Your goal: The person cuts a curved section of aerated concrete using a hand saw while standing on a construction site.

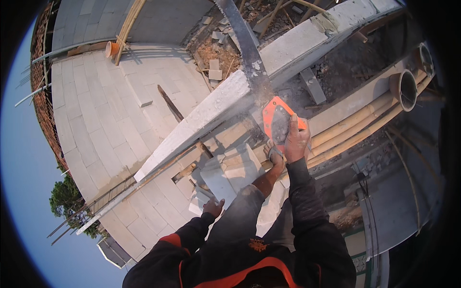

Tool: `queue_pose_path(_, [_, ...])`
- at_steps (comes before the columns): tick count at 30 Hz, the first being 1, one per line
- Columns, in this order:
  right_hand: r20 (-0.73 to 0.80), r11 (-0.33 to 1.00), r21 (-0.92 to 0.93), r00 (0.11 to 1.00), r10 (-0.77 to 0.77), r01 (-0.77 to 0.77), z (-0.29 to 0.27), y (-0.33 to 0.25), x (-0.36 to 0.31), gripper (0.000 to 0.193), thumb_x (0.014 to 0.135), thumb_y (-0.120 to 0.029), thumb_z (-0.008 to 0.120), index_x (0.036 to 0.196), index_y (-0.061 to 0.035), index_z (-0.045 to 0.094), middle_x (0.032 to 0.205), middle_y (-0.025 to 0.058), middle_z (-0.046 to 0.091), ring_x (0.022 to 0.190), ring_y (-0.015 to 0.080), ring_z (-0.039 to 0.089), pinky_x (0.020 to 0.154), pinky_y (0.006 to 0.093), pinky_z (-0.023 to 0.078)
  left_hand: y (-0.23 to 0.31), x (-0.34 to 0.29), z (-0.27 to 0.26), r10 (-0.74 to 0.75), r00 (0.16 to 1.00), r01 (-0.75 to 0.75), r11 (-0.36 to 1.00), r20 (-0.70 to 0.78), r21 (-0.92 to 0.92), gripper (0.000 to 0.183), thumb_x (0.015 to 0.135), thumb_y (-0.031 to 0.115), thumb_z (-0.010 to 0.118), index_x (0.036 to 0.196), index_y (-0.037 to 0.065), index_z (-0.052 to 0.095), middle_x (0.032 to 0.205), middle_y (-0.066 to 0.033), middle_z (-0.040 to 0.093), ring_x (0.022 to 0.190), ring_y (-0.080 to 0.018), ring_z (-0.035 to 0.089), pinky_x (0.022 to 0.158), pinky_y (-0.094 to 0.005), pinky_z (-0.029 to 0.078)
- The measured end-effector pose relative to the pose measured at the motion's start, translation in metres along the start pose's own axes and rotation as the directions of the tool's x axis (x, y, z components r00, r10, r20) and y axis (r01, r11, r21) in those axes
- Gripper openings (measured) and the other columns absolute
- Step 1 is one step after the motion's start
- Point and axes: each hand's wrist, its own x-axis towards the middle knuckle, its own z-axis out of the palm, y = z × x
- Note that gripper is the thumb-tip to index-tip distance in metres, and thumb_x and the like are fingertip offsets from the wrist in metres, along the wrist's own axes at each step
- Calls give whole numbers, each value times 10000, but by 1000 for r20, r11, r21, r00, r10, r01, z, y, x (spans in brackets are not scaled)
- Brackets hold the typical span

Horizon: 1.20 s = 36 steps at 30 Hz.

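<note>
My right hand (297, 141) is wrapped round the orange handle of a hand saw (253, 69). Its long dark toothed blade, dusted white, reaches up and away across a long pale concrete beam (211, 108). Dust blurs the spot where the blade meets the beam's near side, so the depth of any cut is hidden. Lower and to the left, my left hand (214, 207) is beside my knee with its fingers loosely apart, over pale blocks (222, 178). Nothing shows in it; whether it touches a block I cannot tell. My bare foot (274, 154) stands just below the saw handle.
Block walls (96, 110) spread out at the left. Bamboo poles (355, 122) run along the right, near an orange bucket (403, 91); another orange bucket (112, 49) hangs at the far left. Rubble (218, 38) lies beyond the beam. A wooden stick (170, 103) juts over the wall.
</note>
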Motion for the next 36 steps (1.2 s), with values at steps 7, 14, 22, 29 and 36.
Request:
queue_pose_path(7, [256, 937, 179, 934, 248, -298, 13, -37, -16, 326, 1009, -329, 602, 855, -59, 504, 673, 61, 564, 527, 112, 527, 486, 277, 430, 1, -5, -6, -8, 1000, 7, 997, -16, -71, 773, 927, 604, 537, 1363, -31, 469, 1245, -312, 610, 1218, -464, 555, 1081, -531, 350])
queue_pose_path(14, [-98, 970, -131, 971, -220, 207, 13, 16, -22, 333, 1014, -352, 597, 861, -65, 527, 683, 40, 542, 523, 111, 495, 494, 283, 431, -8, 2, -7, -8, 1000, 8, 1000, -14, -12, 750, 931, 598, 534, 1348, -24, 481, 1240, -319, 612, 1195, -462, 573, 1059, -545, 373])
queue_pose_path(22, [-26, 836, 508, 967, 255, -207, 1, -55, -6, 384, 1032, -418, 541, 866, -71, 544, 661, 9, 529, 513, 81, 476, 483, 249, 403, -7, 5, -12, -6, 1000, 5, 999, 1, 36, 765, 928, 610, 529, 1337, -35, 489, 1224, -319, 621, 1181, -460, 585, 1037, -526, 405])
queue_pose_path(29, [164, 984, -56, 970, 179, -172, 15, -16, -33, 298, 1047, -310, 536, 885, -62, 500, 628, 20, 533, 466, 82, 467, 429, 237, 382, -6, 12, -26, 22, 1000, -22, 999, 4, 36, 773, 933, 616, 510, 1337, -42, 472, 1204, -330, 623, 1168, -457, 593, 1032, -527, 406])
queue_pose_path(36, [-46, 956, 245, 984, 175, -158, 16, -36, -26, 311, 1032, -310, 565, 865, -53, 509, 647, 18, 529, 504, 89, 486, 452, 251, 395, -17, 11, -13, 52, 996, -53, 999, -77, -5, 771, 933, 612, 515, 1338, -42, 472, 1193, -326, 634, 1181, -464, 587, 1052, -515, 395])
